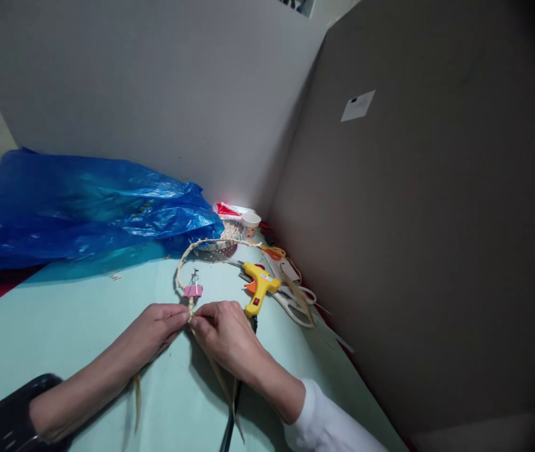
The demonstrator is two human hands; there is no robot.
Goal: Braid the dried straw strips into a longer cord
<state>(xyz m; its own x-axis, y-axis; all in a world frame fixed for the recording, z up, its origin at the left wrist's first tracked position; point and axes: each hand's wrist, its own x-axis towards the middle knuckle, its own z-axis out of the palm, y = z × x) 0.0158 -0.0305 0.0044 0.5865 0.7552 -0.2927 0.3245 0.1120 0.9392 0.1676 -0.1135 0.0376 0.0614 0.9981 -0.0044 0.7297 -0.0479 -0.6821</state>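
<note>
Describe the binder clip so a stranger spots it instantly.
Find the crumpled blue plastic bag on the pale green table. Below its right end, a braided straw strand loops down to the right hand; the binder clip sits on it just above. It alone is pink.

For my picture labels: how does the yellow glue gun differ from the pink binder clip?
The glue gun is yellow and clearly larger; the binder clip is pink and small. The glue gun lies loose on the table; the binder clip is clamped on the braided strand, wire handles up. Shared: neither is held; left hand and right hand pinch the strand.
</note>
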